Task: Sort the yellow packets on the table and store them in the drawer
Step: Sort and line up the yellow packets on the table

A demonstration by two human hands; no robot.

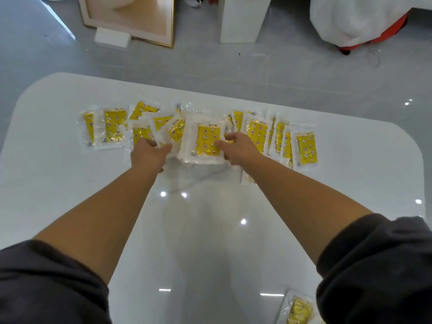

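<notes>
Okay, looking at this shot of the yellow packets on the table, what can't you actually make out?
Drawer: nowhere in the head view.
Left hand: its grip is unclear; fingertips are buried among packets.
Middle stack, held by the right hand: count hidden by overlap.
Near packet: cut off by the bottom edge and the right sleeve.
Packet print: too small.

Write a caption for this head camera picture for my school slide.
Right hand grips a stack of yellow packets while the left hand touches loose packets spread on the white table.
</notes>
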